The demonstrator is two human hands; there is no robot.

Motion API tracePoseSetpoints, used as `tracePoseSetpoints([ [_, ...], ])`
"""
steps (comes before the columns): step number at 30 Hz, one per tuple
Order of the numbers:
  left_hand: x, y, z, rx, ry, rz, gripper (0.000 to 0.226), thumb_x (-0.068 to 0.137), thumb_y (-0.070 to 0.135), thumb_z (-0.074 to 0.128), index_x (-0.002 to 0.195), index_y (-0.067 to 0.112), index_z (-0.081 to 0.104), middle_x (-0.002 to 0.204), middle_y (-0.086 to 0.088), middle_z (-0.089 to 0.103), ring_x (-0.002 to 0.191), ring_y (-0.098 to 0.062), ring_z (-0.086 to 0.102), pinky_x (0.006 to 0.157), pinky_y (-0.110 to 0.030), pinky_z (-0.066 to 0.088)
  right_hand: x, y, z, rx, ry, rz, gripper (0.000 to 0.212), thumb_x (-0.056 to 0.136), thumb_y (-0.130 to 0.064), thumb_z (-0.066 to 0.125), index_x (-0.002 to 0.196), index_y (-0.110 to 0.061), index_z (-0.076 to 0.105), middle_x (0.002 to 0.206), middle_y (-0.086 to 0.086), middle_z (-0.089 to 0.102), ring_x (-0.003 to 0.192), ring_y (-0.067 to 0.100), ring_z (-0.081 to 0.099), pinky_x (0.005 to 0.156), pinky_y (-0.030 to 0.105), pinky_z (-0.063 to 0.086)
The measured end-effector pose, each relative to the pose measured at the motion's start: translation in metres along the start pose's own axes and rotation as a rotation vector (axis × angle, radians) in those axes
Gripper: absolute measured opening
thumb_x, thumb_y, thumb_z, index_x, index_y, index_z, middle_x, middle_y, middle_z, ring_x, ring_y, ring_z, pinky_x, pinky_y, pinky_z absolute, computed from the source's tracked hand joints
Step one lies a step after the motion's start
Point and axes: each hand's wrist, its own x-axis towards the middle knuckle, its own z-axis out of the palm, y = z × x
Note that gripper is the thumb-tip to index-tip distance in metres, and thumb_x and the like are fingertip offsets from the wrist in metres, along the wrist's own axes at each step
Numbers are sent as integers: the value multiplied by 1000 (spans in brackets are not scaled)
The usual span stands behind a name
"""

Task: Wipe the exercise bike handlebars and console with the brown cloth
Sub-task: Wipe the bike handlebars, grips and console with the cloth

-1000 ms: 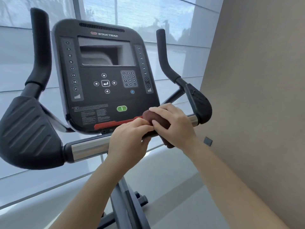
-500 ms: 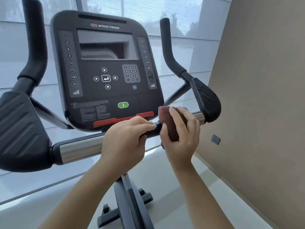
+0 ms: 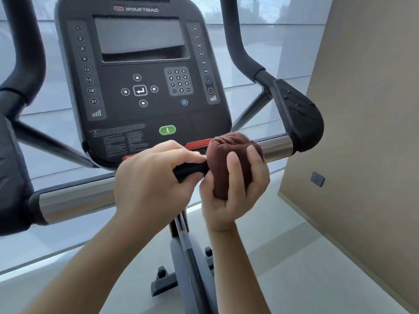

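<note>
The brown cloth (image 3: 231,155) is wrapped over the horizontal handlebar (image 3: 77,198), just right of its black middle grip. My right hand (image 3: 235,189) grips the cloth from below, fingers curled up around it and the bar. My left hand (image 3: 154,184) grips the black middle section of the bar right beside the cloth. The black console (image 3: 140,82) with its screen, keypad and green button stands directly above both hands. The chrome end of the bar (image 3: 276,148) shows to the right of the cloth.
Black elbow pads sit at both bar ends, the right pad (image 3: 299,118) close to the cloth. Curved upright grips (image 3: 235,41) rise on each side of the console. A beige wall (image 3: 362,132) stands close on the right; the bike's post (image 3: 188,257) drops below.
My right hand has turned from on top of the bar to under it, rolling the cloth around the bar. My left hand has kept its grip. The view has moved closer.
</note>
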Motion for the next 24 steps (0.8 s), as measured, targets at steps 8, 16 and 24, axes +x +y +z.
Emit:
tracePoseSetpoints([
  [8, -3, 3, 30, 48, -28, -11, 22, 65, 23, 77, 86, 28, 74, 80, 13, 68, 65, -17, 62, 54, -16, 34, 11, 88, -28, -137, 128, 48, 34, 80, -11, 53, 112, -2, 51, 115, 21, 46, 105, 34, 50, 93, 37, 47],
  [16, 1, -1, 54, 3, -126, 42, 23, 69, 18, 77, 91, 21, 73, 88, 6, 70, 73, -19, 64, 57, -20, 35, -5, 55, -21, -215, -239, 128, 33, 84, -24, 59, 114, -11, 62, 111, 17, 63, 101, 26, 55, 84, 37, 51],
  [24, -56, -23, 10, -93, -8, 23, 25, 73, 0, 71, 96, 9, 69, 109, -10, 65, 114, -33, 53, 95, -44, 36, 41, 50, -48, -404, -556, 359, 41, 82, -17, 64, 123, -11, 57, 121, 16, 54, 106, 38, 48, 86, 34, 40],
])
